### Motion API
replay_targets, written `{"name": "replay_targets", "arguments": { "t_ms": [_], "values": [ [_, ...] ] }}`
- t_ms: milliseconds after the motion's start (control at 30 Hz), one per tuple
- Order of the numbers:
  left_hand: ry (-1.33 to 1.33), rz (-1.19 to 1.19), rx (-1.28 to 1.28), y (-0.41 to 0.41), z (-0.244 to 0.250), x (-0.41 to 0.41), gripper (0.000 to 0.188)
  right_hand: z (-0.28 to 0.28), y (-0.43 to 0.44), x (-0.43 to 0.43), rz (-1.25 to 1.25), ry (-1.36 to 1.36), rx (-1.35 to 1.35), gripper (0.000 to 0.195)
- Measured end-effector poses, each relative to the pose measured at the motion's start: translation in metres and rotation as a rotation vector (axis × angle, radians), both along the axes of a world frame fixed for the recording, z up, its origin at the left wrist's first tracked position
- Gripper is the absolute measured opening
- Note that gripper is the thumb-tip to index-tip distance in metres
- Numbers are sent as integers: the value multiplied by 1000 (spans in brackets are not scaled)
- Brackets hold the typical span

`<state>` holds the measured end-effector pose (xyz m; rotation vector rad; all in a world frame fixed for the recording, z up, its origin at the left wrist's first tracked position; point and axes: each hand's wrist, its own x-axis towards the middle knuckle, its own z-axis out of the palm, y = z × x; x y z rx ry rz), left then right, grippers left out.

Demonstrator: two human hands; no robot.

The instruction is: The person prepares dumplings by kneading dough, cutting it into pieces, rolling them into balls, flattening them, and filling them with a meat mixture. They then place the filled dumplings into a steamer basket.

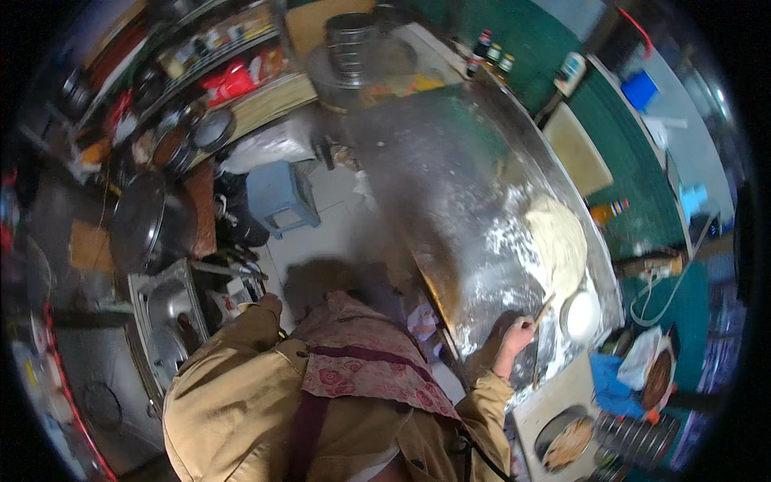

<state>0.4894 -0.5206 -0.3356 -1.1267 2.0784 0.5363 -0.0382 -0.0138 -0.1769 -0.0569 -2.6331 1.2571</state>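
My right hand reaches over the floured metal worktop, its fingers closed on a thin wooden stick. The stick's far end meets the lower tip of a long mass of pale dough. Right of that hand stands a round container with a white top. A thin dark rod lies on the flour just below the hand. My left hand is at my left side near the metal sink, partly covered by the tan sleeve; whether it holds anything is unclear.
A blue plastic stool stands on the tiled floor. At the left is a metal sink. Stacked steamers and bottles line the worktop's far end. A pot with food sits on a board at the lower right.
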Motion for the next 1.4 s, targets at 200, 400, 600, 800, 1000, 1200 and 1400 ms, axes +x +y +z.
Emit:
{"name": "replay_targets", "arguments": {
  "t_ms": [200,400,600,800,1000,1200,1400],
  "values": [
    [7,-31,67,20,-44,62,31,-18,-114,41,429,-119,-25,28],
    [295,231,-19,-35,-55,34,33,-41,-235,77,701,-305,-19,11],
    [466,499,-87,-110,-49,49,35,-76,-344,90,917,-379,168,15],
    [311,429,-95,-133,-68,119,38,-96,-422,106,1113,-391,382,15],
    [185,237,-60,-108,-101,166,40,-85,-480,108,1287,-527,496,17],
    [125,168,65,-94,-120,167,39,-149,-531,82,1482,-498,612,26],
    [243,229,-43,-132,-112,173,36,-182,-614,53,1330,-954,439,26]
  ]
}}
